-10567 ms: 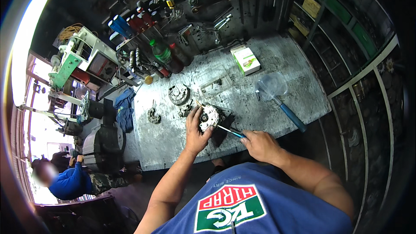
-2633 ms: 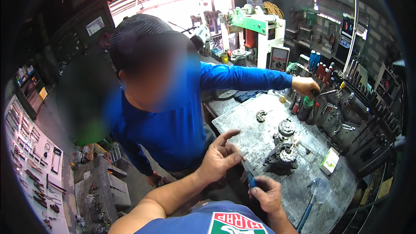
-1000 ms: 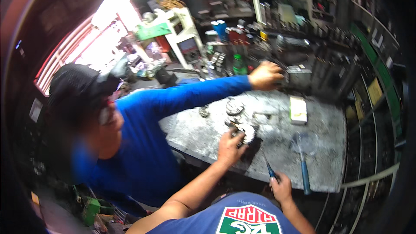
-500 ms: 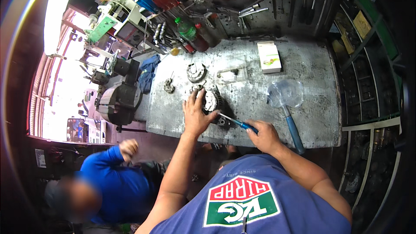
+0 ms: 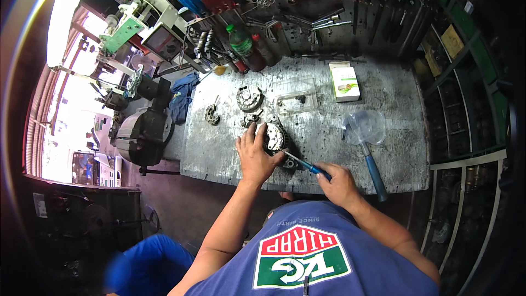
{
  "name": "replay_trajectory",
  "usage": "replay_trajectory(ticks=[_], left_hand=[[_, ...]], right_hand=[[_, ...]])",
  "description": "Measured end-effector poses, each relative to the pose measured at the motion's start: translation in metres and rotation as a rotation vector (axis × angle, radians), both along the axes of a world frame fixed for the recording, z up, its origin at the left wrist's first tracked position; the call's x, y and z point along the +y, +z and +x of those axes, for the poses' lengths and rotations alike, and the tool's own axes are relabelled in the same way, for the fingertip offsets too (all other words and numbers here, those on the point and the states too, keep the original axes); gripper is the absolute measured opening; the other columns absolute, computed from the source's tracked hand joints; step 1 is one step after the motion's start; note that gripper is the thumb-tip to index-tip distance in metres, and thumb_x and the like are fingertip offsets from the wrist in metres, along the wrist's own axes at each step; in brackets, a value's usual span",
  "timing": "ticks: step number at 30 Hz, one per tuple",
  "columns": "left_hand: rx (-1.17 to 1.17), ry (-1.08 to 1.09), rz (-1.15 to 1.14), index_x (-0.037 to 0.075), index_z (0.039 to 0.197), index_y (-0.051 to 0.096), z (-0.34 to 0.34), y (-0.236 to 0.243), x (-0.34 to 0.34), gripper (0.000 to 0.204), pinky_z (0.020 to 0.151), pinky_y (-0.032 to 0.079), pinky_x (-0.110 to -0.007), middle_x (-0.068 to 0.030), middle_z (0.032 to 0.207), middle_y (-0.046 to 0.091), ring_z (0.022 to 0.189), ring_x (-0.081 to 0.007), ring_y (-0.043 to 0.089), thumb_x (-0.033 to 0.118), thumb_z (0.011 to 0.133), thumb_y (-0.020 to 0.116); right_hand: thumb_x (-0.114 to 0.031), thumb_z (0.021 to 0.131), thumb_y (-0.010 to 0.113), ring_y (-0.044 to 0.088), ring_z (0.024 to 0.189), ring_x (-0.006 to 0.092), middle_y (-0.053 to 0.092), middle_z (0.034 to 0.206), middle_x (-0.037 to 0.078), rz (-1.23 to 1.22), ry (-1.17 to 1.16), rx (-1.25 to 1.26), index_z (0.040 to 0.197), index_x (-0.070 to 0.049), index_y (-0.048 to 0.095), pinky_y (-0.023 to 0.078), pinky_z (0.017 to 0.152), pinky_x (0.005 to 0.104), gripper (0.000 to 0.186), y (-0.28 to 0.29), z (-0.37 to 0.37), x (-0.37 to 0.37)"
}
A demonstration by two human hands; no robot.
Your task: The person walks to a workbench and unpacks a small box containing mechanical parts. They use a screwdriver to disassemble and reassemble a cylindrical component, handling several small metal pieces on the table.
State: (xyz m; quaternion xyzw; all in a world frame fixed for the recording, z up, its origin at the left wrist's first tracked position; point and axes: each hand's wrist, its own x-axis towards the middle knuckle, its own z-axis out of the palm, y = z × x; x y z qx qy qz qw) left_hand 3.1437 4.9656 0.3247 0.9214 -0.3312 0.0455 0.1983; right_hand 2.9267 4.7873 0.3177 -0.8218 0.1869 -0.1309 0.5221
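Observation:
My right hand (image 5: 339, 185) is closed around the blue handle of a screwdriver (image 5: 304, 165). Its metal shaft points left and away, and the tip reaches the near edge of a round metal alternator part (image 5: 277, 138). Spread over the left side of that part, my left hand (image 5: 256, 155) holds it, fingers at the far rim and thumb near the screwdriver tip. Just beyond lies a loose round alternator housing piece (image 5: 249, 98). A smaller metal part (image 5: 212, 114) sits to its left. Exactly where the tip touches is too small to tell.
A clear plastic tray (image 5: 296, 96), white box (image 5: 346, 84) and blue-handled mallet-like tool (image 5: 373, 171) under clear plastic lie on the metal workbench (image 5: 329, 148). Bottles (image 5: 244, 46) and tools stand at the back. A large dark machine (image 5: 143, 134) is left; a person's blue clothing (image 5: 150, 263) shows lower left.
The view has shifted, so the bench sits a little lower in the picture. Both hands keep their places on the alternator part and screwdriver. The person at lower left has moved mostly out of view.

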Motion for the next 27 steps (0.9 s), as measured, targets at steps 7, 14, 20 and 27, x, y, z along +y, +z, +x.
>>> replay_trajectory(ticks=[7, 14, 20, 27], left_hand=[[0.011, -0.002, 0.019, 0.011, 0.165, 0.051, 0.0, 0.002, 0.001, 0.107, 0.133, 0.025, -0.064, -0.024, 0.166, 0.049, 0.155, -0.0432, 0.044, 0.044, 0.075, 0.099], [0.02, -0.008, 0.051, 0.011, 0.166, 0.05, 0.0, 0.004, 0.003, 0.109, 0.132, 0.025, -0.064, -0.0241, 0.167, 0.049, 0.155, -0.043, 0.045, 0.044, 0.075, 0.1], [-0.001, -0.003, 0.036, 0.01, 0.166, 0.051, 0.0, 0.001, 0.002, 0.108, 0.132, 0.026, -0.063, -0.0244, 0.166, 0.049, 0.154, -0.0429, 0.045, 0.044, 0.075, 0.1], [0.007, 0.016, 0.061, 0.011, 0.166, 0.051, -0.002, 0.005, 0.002, 0.108, 0.132, 0.026, -0.062, -0.0244, 0.166, 0.049, 0.153, -0.0432, 0.046, 0.045, 0.076, 0.099]], right_hand=[[-0.012, 0.099, 0.074, 0.078, 0.103, 0.0424, 0.08, 0.112, 0.025, -0.055, -0.01, 0.065, 0.127, 0.003, 0.078, 0.062, 0.09, 0.0462, 0.032, 0.013, 0.0, 0.007], [-0.013, 0.098, 0.075, 0.078, 0.098, 0.0419, 0.079, 0.106, 0.022, -0.138, -0.036, 0.092, 0.126, 0.002, 0.079, 0.062, 0.085, 0.0481, 0.032, 0.025, 0.002, 0.012], [-0.011, 0.098, 0.077, 0.077, 0.091, 0.0417, 0.078, 0.103, 0.021, -0.238, -0.055, 0.134, 0.127, 0.001, 0.078, 0.061, 0.082, 0.0482, 0.032, 0.027, 0.001, 0.018], [-0.015, 0.095, 0.084, 0.078, 0.104, 0.042, 0.078, 0.112, 0.021, -0.057, -0.023, 0.089, 0.123, 0.0, 0.077, 0.062, 0.089, 0.0473, 0.032, 0.024, 0.006, 0.009]])
